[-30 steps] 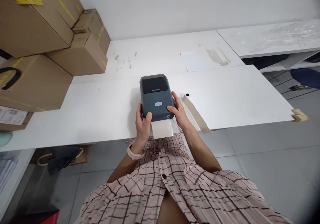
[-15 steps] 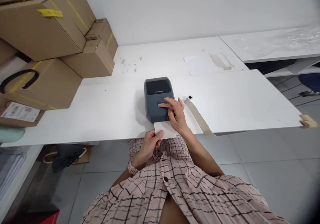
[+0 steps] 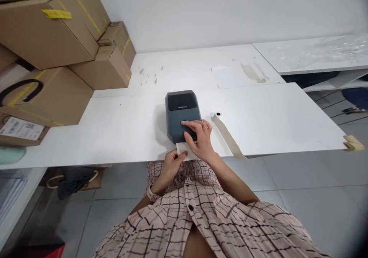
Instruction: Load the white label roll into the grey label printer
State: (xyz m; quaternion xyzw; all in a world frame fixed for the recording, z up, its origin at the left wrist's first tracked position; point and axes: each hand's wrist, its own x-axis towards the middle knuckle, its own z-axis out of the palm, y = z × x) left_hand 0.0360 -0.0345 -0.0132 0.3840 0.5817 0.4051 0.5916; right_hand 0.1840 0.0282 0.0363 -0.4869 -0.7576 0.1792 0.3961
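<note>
A dark blue-grey label printer (image 3: 178, 125) with a black glossy window sits near the front edge of the white table. White label paper (image 3: 181, 147) sticks out from its front. My left hand (image 3: 174, 163) pinches the paper's left edge between thumb and fingers. On the printer's top, the index fingertip of my right hand (image 3: 201, 139) touches the small light button (image 3: 184, 122). The other right fingers are loosely bent and hold nothing, with the thumb stretched out over the printer's front. My right hand covers part of the printer and paper.
Right of the printer lies a small roll (image 3: 218, 114) with a beige strip (image 3: 230, 137) unwound over the table edge. Cardboard boxes (image 3: 66, 93) are stacked at the left. A white sheet (image 3: 224, 77) lies farther back. Yellowish tape (image 3: 353, 143) clings to the right corner.
My right hand has shifted slightly down, its thumb now spread out toward the printer's front. The index finger stays at the button, and my left hand still pinches the paper.
</note>
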